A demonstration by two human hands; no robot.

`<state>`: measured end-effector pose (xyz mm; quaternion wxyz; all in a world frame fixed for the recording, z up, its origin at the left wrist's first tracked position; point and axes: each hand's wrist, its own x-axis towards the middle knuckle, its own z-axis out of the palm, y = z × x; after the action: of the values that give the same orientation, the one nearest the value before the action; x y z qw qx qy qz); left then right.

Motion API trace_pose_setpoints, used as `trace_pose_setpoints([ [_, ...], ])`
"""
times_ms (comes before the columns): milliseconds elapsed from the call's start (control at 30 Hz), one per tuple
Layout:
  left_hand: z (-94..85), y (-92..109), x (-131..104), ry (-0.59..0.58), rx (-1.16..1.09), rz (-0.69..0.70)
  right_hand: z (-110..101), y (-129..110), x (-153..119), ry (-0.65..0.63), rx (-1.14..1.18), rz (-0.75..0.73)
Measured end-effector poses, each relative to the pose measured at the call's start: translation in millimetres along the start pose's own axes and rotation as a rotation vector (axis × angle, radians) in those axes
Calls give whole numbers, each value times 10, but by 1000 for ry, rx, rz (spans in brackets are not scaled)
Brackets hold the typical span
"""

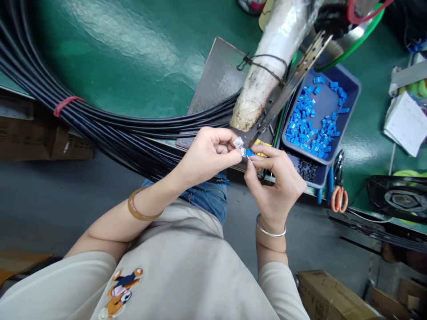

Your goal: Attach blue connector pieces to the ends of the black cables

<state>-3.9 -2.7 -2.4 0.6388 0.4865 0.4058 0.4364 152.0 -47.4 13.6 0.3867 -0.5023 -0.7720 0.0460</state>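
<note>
Near the table's front edge, my left hand (216, 153) pinches a small white piece (238, 142) between thumb and fingers. Part of that piece is hidden by the fingertips. A small blue connector (249, 152) meets its right side, with thin metal pins or wires between them. My right hand (275, 171) closes thumb and fingertips round the blue connector. A thin pale strand shows by the right thumb tip. Just above both hands is the lower end of a slim metal arm (283, 98), beside a wrapped white duct (267, 75).
A thick bundle of black cables (110, 120), bound with a red tie (68, 103), sweeps in from the left. To the right stands a grey-blue bin (347, 106) of blue connectors, with small black parts (307, 170) below. Orange-handled scissors (339, 198) hang at the edge.
</note>
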Motion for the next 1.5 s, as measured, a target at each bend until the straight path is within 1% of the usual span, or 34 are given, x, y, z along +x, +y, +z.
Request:
trace_pose_setpoints([
  [67,-4,-9,-17,-26,17,-7,-7,3,-10,-18,0,2],
  [133,-13,-11,-56,-58,54,10,-28,-4,-20,-9,-4,-4],
  [200,-31,-17,-116,-82,123,53,-60,-19,-36,23,-14,-5],
  [267,-55,-47,-194,-70,236,126,-94,-35,-67,59,-10,31],
  [333,-72,-113,-285,-40,366,244,-123,-46,-112,105,21,110],
  [433,-53,-243,-415,6,574,517,-154,-48,-186,230,92,224],
  [500,-16,-289,-464,58,714,695,-173,-39,-222,340,119,242],
  [533,0,-285,-468,74,774,751,-184,-34,-234,392,131,240],
  [567,9,-261,-455,76,818,774,-196,-29,-242,440,144,231],
  [600,6,-220,-426,35,840,766,-210,-27,-247,482,161,225],
  [667,-39,-113,-328,-136,836,664,-237,-35,-253,527,203,219],
  [700,-82,-63,-271,-255,791,603,-248,-47,-258,524,223,221],
  [767,-199,-5,-169,-557,604,453,-256,-87,-273,496,259,263],
  [800,-265,-2,-135,-690,479,336,-250,-113,-284,472,274,293],
  [833,-330,-15,-119,-764,341,198,-235,-142,-296,446,288,317],
  [867,-388,-38,-120,-754,191,65,-213,-172,-309,419,300,333],
  [900,-434,-67,-137,-695,54,-44,-185,-203,-319,389,307,336],
  [933,-466,-94,-167,-618,-50,-122,-152,-232,-325,356,308,328],
  [967,-482,-113,-206,-538,-118,-165,-118,-260,-326,320,298,307],
  [1033,-471,-117,-292,-416,-169,-169,-55,-309,-304,262,241,257],
  [1100,-429,-83,-365,-346,-142,-118,-7,-340,-257,187,151,214],
  [1167,-382,-44,-415,-321,-88,-61,29,-343,-203,117,94,186],
  [1233,-341,-27,-444,-310,-32,-6,59,-313,-165,96,109,200],
  [1300,-297,-33,-458,-263,56,93,82,-254,-153,113,190,255],
  [1433,-184,-31,-446,-65,408,413,75,-152,-189,82,363,410],
  [1467,-157,-21,-434,-40,481,457,59,-148,-203,80,371,443],
  [1500,-134,-9,-421,-37,532,472,38,-155,-215,94,361,470],
])
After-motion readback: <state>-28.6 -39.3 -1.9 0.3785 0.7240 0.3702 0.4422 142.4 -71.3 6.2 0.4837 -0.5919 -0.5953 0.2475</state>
